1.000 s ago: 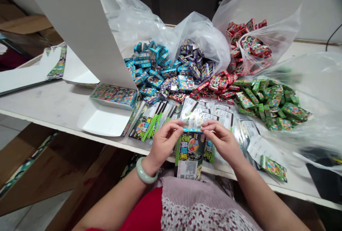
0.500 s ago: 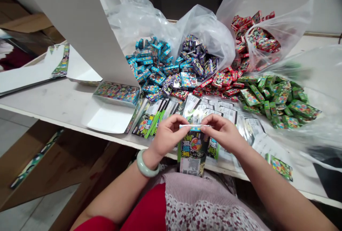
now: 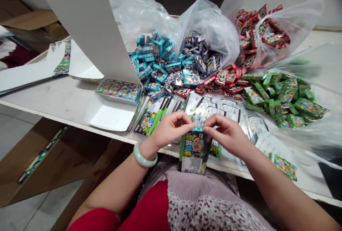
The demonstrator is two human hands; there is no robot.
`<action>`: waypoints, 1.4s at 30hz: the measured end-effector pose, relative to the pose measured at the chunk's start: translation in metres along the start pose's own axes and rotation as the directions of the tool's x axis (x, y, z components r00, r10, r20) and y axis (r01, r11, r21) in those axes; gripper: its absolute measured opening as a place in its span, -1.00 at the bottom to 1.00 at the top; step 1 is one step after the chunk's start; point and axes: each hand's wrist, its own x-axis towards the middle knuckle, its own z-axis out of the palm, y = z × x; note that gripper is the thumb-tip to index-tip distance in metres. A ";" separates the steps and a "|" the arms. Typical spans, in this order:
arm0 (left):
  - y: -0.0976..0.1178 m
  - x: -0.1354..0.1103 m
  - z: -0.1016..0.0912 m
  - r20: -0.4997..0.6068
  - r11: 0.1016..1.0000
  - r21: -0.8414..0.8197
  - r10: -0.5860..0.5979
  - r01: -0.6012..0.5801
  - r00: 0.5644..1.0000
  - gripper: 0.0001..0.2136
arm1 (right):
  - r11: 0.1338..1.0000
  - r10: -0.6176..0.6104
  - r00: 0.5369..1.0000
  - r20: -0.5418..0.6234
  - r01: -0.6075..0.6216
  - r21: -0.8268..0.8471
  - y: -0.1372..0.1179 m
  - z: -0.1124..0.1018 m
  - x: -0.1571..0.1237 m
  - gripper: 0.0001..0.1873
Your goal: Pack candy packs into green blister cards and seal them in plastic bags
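At the upper left of the frame, a tall white card panel (image 3: 80,21) stands tilted against the wall of a white tray, and a row of small patterned boxes (image 3: 119,90) lies against it, apparently propped there for neat keeping. Further left, a long printed card strip (image 3: 62,63) rests on the white table (image 3: 58,99), and a flattened cardboard carton (image 3: 34,159) lies on the floor below.

At lower center left, the left hand (image 3: 171,129), wearing a pale jade bangle (image 3: 144,154), curls inward, its fingertips pinching the top edge of a green-edged printed card (image 3: 195,149). That card hangs over the table's front edge above the patterned apron (image 3: 203,202), its lower end toward the lap. A small blue strip (image 3: 197,128) runs along its top. The right hand (image 3: 227,133) mirrors the left, fingers closed on the same edge, so the two seem to hold the card steady from both sides.

Loose printed cards (image 3: 148,120) fan out just behind the hands, within easy reach. Beyond them, heaps of blue (image 3: 152,60), purple (image 3: 197,56), red (image 3: 256,35) and green (image 3: 278,95) boxes spill from clear plastic bags (image 3: 211,21), seemingly kept apart by color.
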 end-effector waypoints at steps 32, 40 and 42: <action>-0.024 -0.014 0.016 0.111 0.597 0.656 0.529 -0.462 0.841 -0.77 | 0.992 0.128 0.991 -0.046 -0.126 0.028 0.008 0.004 0.016 -0.81; -0.028 -0.013 0.017 0.095 0.606 0.662 0.516 -0.441 0.852 -0.78 | 0.990 0.140 0.988 -0.070 -0.139 0.023 0.013 0.004 0.017 -0.80; -0.029 -0.013 0.017 0.086 0.612 0.659 0.516 -0.437 0.853 -0.78 | 0.989 0.149 0.986 -0.072 -0.148 0.021 0.014 0.005 0.018 -0.81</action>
